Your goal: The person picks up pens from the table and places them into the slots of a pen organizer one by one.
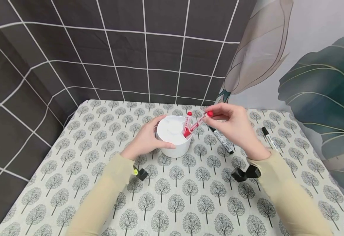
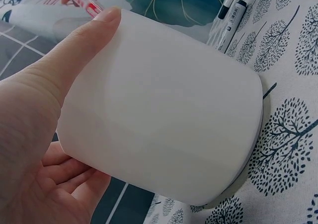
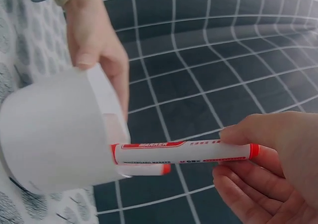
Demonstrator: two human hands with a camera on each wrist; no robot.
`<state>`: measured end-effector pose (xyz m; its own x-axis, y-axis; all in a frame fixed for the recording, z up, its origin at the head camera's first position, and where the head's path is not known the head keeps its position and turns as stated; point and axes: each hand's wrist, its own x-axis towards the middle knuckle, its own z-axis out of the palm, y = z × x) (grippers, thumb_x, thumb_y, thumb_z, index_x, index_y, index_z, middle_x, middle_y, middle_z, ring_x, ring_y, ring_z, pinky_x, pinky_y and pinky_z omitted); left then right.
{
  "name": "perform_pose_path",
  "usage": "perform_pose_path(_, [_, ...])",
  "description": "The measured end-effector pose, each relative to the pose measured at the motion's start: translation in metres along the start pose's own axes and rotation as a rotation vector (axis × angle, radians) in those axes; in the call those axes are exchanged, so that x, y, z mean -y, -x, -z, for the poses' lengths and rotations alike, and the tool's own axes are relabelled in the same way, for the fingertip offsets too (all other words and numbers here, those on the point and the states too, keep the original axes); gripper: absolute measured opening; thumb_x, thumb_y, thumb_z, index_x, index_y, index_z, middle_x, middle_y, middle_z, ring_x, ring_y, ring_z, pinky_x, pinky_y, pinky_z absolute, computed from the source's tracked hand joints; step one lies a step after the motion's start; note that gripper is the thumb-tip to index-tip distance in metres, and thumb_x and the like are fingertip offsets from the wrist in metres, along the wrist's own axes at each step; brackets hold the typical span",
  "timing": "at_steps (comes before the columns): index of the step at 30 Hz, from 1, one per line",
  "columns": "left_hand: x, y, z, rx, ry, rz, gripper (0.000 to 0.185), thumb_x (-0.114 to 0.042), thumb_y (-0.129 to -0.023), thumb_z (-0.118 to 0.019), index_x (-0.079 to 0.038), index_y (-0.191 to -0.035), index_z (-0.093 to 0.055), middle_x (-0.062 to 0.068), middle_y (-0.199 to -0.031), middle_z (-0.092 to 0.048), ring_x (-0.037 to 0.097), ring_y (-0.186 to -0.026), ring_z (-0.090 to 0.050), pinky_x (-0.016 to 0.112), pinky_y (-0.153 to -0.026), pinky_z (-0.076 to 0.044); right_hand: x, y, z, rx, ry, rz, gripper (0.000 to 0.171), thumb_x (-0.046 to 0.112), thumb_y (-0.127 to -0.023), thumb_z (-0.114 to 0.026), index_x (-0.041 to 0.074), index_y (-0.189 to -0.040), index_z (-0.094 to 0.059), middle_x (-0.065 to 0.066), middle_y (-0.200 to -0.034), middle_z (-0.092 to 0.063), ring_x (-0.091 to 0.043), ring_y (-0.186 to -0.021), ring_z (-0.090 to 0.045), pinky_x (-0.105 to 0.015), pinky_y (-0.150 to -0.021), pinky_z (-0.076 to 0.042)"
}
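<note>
My left hand (image 1: 142,139) grips the side of a round white organizer (image 1: 175,152), thumb on the near wall and fingers round the far side. Dividers split its top into compartments. One red-and-white whiteboard marker (image 1: 187,122) stands in the right-hand compartment. A second red-and-white marker (image 3: 184,152) is pinched near its red end between the thumb and fingers of my right hand (image 1: 235,127). It slants down to the left, its other end at the rim of that same compartment. The left wrist view shows mostly the organizer's plain wall (image 2: 164,105).
A black-and-white marker (image 1: 223,141) lies on the tree-print tablecloth (image 1: 176,203), right of the organizer and below my right hand. Farther right lies another black-capped marker (image 1: 269,136), partly behind my right wrist. A dark grid-patterned curtain (image 1: 124,49) hangs behind the table.
</note>
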<state>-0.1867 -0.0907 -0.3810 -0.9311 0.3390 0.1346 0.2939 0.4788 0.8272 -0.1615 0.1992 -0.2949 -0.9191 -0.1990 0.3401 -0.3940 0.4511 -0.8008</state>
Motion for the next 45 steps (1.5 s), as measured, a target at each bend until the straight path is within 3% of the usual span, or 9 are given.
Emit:
perform_pose_path(9, [0.002,0.001,-0.001,0.006,0.009,0.012,0.116,-0.048,-0.056,-0.1,-0.024,-0.154,-0.042,-0.001,-0.143,-0.056,0.022,-0.13,-0.05,0.057,-0.11,-0.037,-0.02,-0.008,-0.03,0.096,-0.02,0.029,0.024,0.003,-0.086,-0.081,-0.002,-0.108,-0.072,-0.008,-0.101,-0.073,-0.02,-0.086,-0.07,-0.026,-0.076,-0.06])
perform_pose_path(19, [0.004,0.001,-0.001,-0.004,0.004,0.012,0.118,-0.048,-0.055,-0.1,-0.025,-0.155,-0.041,-0.002,-0.144,-0.054,0.021,-0.132,-0.049,0.056,-0.111,-0.036,-0.03,-0.006,-0.042,0.147,0.027,0.001,0.028,0.006,-0.086,-0.082,0.001,-0.111,-0.071,-0.007,-0.102,-0.072,-0.021,-0.089,-0.069,-0.026,-0.078,-0.059])
perform_pose_path(28, [0.001,0.005,-0.004,-0.026,-0.024,0.042,0.124,-0.055,-0.053,-0.099,-0.023,-0.157,-0.037,0.002,-0.151,-0.048,0.027,-0.136,-0.044,0.059,-0.111,-0.036,-0.043,0.004,-0.019,0.101,0.037,-0.085,0.039,0.023,-0.09,-0.081,0.003,-0.121,-0.068,-0.008,-0.105,-0.072,-0.02,-0.093,-0.068,-0.024,-0.081,-0.057])
perform_pose_path(36, [0.007,0.016,0.003,-0.039,0.052,0.02,0.119,-0.052,-0.055,-0.098,-0.014,-0.152,-0.041,0.001,-0.145,-0.051,0.021,-0.131,-0.052,0.041,-0.11,-0.044,-0.062,0.023,0.004,0.057,0.084,-0.155,0.036,0.023,-0.092,-0.079,0.003,-0.12,-0.069,-0.011,-0.107,-0.073,-0.02,-0.092,-0.068,-0.017,-0.08,-0.055])
perform_pose_path(40, [0.007,0.023,0.01,-0.053,0.035,0.055,0.117,-0.055,-0.055,-0.097,-0.014,-0.15,-0.043,0.003,-0.139,-0.055,0.024,-0.126,-0.056,0.046,-0.106,-0.047,-0.074,0.033,0.013,0.042,0.134,-0.178,0.036,0.024,-0.093,-0.078,0.001,-0.119,-0.069,-0.012,-0.107,-0.073,-0.021,-0.09,-0.068,-0.016,-0.077,-0.055])
perform_pose_path(45, [0.007,0.026,0.012,-0.048,0.023,0.077,0.116,-0.053,-0.058,-0.097,-0.016,-0.152,-0.041,0.004,-0.143,-0.052,0.028,-0.128,-0.054,0.049,-0.107,-0.046,-0.087,0.046,0.022,0.05,0.205,-0.234,0.036,0.024,-0.095,-0.076,0.0,-0.12,-0.068,-0.012,-0.107,-0.073,-0.023,-0.092,-0.067,-0.015,-0.076,-0.053])
